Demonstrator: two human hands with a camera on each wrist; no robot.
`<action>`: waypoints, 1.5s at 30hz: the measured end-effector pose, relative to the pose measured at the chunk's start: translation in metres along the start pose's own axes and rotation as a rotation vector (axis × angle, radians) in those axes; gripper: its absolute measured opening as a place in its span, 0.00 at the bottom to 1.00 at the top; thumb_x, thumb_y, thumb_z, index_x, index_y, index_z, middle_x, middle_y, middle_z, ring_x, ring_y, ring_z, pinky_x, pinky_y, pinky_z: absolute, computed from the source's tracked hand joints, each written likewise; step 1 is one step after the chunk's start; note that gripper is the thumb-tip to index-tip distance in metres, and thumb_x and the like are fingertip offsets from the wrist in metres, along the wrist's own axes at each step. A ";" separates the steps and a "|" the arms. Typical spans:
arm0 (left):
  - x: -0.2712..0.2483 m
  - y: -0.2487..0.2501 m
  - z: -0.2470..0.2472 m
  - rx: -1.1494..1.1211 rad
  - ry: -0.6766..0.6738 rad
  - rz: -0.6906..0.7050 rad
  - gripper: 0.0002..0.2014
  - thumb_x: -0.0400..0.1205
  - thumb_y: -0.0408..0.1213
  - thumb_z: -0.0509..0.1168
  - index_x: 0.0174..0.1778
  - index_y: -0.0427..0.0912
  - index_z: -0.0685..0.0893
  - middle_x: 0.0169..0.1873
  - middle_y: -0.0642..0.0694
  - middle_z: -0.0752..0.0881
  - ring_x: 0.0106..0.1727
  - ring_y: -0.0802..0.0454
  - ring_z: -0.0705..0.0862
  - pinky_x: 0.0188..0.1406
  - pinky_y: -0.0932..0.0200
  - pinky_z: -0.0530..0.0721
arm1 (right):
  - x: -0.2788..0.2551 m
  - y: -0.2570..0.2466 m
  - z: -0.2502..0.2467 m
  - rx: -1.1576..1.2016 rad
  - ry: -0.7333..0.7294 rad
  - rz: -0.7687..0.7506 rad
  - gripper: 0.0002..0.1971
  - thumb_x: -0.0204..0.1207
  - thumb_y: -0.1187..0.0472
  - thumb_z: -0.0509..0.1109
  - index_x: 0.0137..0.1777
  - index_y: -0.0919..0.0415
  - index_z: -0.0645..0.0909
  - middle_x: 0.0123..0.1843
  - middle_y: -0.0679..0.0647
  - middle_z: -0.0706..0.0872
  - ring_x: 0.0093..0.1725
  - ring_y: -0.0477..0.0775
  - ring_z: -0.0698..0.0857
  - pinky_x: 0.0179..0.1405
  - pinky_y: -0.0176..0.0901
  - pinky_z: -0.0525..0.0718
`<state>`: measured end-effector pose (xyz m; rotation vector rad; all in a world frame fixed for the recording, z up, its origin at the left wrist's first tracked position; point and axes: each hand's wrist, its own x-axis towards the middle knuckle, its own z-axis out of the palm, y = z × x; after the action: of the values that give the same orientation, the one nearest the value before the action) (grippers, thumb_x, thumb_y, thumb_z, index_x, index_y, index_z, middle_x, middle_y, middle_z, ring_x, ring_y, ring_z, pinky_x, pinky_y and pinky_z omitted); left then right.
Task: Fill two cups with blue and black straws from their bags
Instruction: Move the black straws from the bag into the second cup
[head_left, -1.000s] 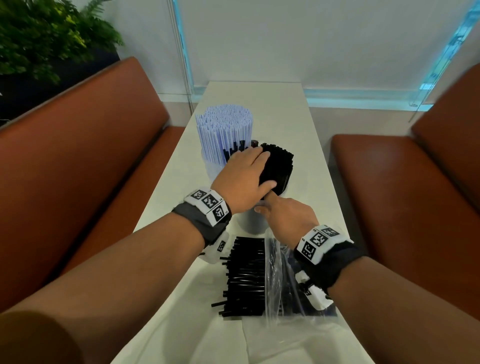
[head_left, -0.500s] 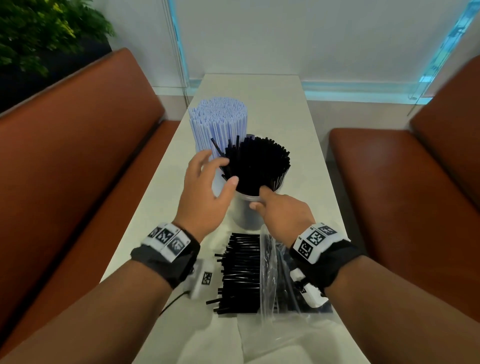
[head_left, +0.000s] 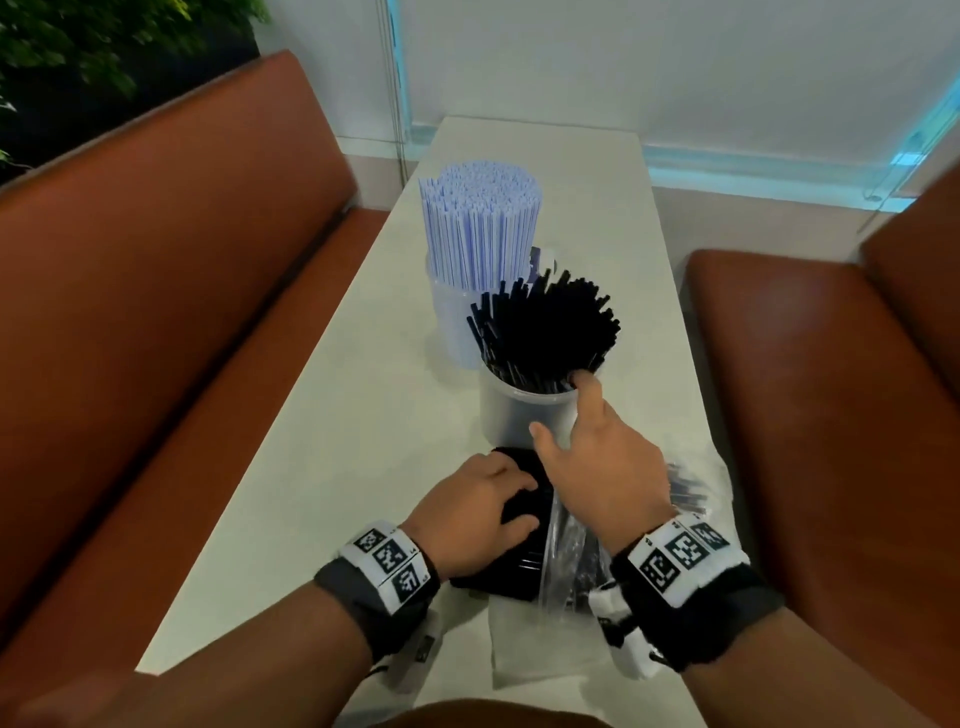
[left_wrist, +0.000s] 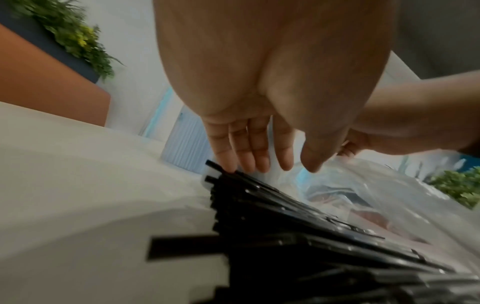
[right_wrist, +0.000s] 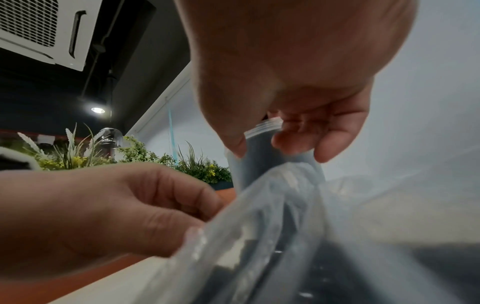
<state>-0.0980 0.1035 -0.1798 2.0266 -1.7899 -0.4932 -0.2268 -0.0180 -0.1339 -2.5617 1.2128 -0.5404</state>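
Note:
A clear cup (head_left: 451, 322) packed with upright blue straws (head_left: 480, 228) stands mid-table. Just in front, a second clear cup (head_left: 514, 415) holds fanned-out black straws (head_left: 545, 332). My right hand (head_left: 592, 457) is at this cup's near side. Its index finger reaches the rim, and in the right wrist view thumb and curled fingers sit either side of the cup (right_wrist: 259, 152). My left hand (head_left: 475, 512) lies on a flat pile of loose black straws (head_left: 519, 569) spilling from a clear plastic bag (head_left: 566, 566). Its straight fingers (left_wrist: 249, 152) touch the pile (left_wrist: 285, 216).
The narrow white table (head_left: 332, 441) runs away from me between two brown benches, left (head_left: 156, 260) and right (head_left: 805, 389). The bag lies near the table's front edge under my right wrist. A plant (head_left: 104, 41) stands behind the left bench.
My left hand came off the top of the black straws in the cup and dropped back onto the loose pile by the bag. My right hand stayed at the cup.

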 end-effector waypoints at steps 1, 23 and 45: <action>0.002 0.003 0.003 0.013 -0.014 0.007 0.24 0.84 0.53 0.66 0.76 0.49 0.79 0.71 0.50 0.77 0.70 0.52 0.74 0.70 0.57 0.76 | 0.002 0.000 -0.001 0.010 -0.001 -0.008 0.28 0.82 0.39 0.61 0.76 0.46 0.57 0.60 0.54 0.88 0.47 0.63 0.89 0.35 0.49 0.74; 0.030 0.035 0.018 0.347 -0.220 0.180 0.27 0.86 0.47 0.63 0.78 0.37 0.72 0.68 0.40 0.78 0.61 0.41 0.77 0.66 0.46 0.76 | 0.000 0.018 -0.008 -0.067 -0.408 0.267 0.08 0.75 0.51 0.59 0.47 0.53 0.74 0.39 0.47 0.77 0.40 0.55 0.79 0.31 0.44 0.68; 0.013 0.012 -0.022 0.506 -0.092 0.072 0.16 0.84 0.35 0.60 0.69 0.44 0.74 0.60 0.43 0.83 0.57 0.40 0.84 0.52 0.48 0.75 | -0.012 0.020 -0.024 0.168 -0.248 0.228 0.18 0.79 0.50 0.57 0.69 0.47 0.68 0.35 0.48 0.86 0.36 0.50 0.85 0.41 0.52 0.81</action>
<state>-0.0960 0.0906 -0.1546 2.2745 -2.2073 -0.1158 -0.2581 -0.0232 -0.1227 -2.2345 1.2877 -0.2541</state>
